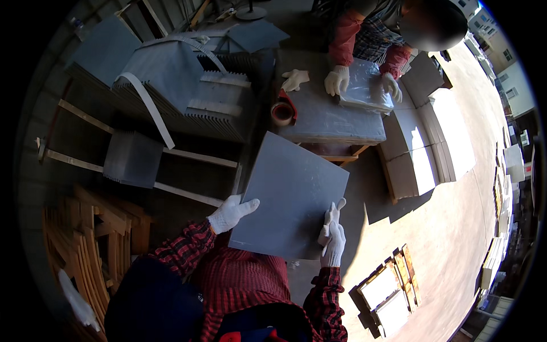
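left hand [231, 212] in white glove, grip clamped on left edge of a grey square tile [290, 196], thumb over the top face, fingers under. right hand [333, 239], also gloved, grip closed on the tile's right edge near its lower corner, fingers wrapped round the rim. tile held up in the air between both hands, tilted, in front of the chest, just short of the tabletop [325, 117] ahead. sleeves red plaid.

tabletop is grey, w/ a tape roll [282, 113] at its left edge and a loose white glove [295, 78] lying near it. across it a co-worker's two gloved hands [337, 80] rest on a clear plastic sheet [367, 85]. left of the tabletop: stack of grey tiles [188, 85] standing on edge w/ white strapping, on a wooden frame [142, 154]. right: pale boxes [416, 154] stacked on the floor [456, 228], which is bare concrete, part in sun, part shadow. small wooden crates [387, 290] lower right. curved wooden pieces at lower left, dim.
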A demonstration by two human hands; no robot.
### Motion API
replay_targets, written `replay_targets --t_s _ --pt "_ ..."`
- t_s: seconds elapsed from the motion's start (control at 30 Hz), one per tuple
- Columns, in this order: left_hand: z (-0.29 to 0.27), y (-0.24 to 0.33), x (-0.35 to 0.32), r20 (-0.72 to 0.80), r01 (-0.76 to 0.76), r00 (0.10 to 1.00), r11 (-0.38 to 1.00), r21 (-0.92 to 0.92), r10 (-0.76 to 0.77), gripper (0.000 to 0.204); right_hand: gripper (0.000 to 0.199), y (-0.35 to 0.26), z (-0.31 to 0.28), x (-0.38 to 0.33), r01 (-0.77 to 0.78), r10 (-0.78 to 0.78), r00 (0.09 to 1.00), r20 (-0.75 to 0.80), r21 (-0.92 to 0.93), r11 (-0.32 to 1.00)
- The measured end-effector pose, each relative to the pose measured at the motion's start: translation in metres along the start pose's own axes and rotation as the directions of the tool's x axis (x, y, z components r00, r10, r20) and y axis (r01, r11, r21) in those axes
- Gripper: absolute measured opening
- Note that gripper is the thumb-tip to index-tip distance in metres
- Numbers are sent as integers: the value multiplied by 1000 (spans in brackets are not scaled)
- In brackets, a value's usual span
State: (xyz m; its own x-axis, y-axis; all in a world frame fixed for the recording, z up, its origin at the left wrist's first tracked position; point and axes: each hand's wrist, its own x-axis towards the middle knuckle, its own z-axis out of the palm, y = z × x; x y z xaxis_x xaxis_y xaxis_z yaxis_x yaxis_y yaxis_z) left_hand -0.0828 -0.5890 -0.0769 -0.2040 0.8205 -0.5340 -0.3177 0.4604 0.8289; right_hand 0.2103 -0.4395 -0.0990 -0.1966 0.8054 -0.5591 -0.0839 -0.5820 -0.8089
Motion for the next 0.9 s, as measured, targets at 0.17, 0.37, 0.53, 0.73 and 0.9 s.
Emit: replay_targets --t_s 0.17,0.37,0.53,0.73,0.9 --pt "71 6 73 -80 -129 989 987 -95 121 52 27 -56 -37 38 214 -212 967 -140 -3 977" --pt "92 5 176 -178 -49 983 999 -17 45 61 32 -90 -54 140 249 -260 961 -96 -119 961" --pt "98 8 277 -220 -34 975 992 -124 6 63 38 -111 -52 247 240 -255 964 -79 -163 957" --pt "107 9 342 -335 6 941 991 -137 -52 59 38 -135 -35 328 176 -187 982 -30 -226 958" --pt "115 2 354 -345 29 919 906 -421 -190 48 39 -138 -44 365 84 -96 995 -24 -305 949"
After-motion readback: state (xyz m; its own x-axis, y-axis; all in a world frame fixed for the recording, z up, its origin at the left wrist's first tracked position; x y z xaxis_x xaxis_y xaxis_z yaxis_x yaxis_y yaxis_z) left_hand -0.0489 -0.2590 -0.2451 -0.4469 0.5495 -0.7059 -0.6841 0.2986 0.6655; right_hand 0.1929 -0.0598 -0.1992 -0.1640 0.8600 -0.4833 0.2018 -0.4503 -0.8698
